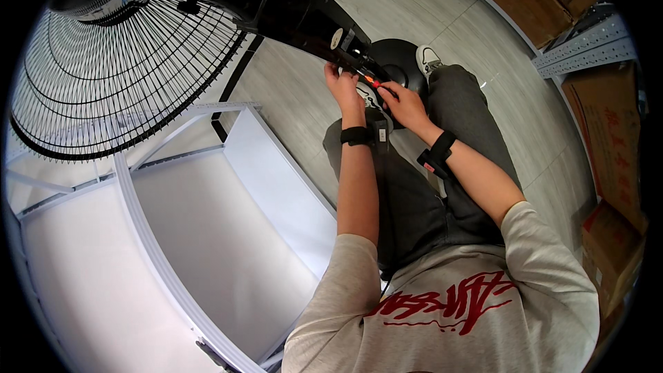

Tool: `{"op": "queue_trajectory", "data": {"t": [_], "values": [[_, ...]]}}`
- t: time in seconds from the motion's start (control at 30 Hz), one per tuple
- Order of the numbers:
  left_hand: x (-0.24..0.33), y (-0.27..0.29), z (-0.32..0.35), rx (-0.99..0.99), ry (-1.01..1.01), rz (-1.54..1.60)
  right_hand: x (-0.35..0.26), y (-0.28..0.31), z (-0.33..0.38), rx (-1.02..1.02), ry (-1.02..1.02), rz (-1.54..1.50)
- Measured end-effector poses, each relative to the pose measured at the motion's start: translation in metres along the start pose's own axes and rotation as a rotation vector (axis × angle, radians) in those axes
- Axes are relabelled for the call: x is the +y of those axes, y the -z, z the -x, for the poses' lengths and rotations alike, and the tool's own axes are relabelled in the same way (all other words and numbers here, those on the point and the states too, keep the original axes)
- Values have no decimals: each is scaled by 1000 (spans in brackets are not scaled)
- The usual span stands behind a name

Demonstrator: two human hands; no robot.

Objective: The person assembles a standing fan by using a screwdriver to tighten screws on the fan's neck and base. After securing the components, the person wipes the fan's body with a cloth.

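A black pedestal fan (pixel 297 10) stands in front of me, its column running down toward a round black base (pixel 397 55) on the floor between my feet. My right hand (pixel 404 103) is closed around the red and orange handle of a screwdriver (pixel 373 83). The tool's thin shaft points up and left at the column's lower part, where its tip is hard to make out. Just left of it, my left hand (pixel 345 90) has its fingers curled against the column's lower edge, partly hidden by it. Both wrists wear black straps with small devices.
The fan's round wire grille (pixel 131 83) spreads over the upper left. Beneath it is a white metal-framed shelf unit (pixel 221 221). Cardboard boxes (pixel 608 131) sit on a grey metal rack (pixel 587 45) to the right. Pale wood-look flooring (pixel 428 14) lies around the base.
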State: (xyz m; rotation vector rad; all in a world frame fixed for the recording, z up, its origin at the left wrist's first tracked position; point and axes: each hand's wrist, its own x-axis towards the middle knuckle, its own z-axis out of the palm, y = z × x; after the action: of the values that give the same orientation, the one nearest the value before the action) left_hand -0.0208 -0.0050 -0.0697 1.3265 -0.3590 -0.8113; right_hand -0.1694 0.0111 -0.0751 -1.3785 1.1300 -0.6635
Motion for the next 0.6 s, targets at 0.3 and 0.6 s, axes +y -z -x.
{"op": "queue_trajectory", "data": {"t": [0.3,0.6], "values": [[0,1,1,5,8,3,5,3,-3,-35,-60,31],[3,-4,3,-1,-2,-18,3,3,-6,7,4,92]]}}
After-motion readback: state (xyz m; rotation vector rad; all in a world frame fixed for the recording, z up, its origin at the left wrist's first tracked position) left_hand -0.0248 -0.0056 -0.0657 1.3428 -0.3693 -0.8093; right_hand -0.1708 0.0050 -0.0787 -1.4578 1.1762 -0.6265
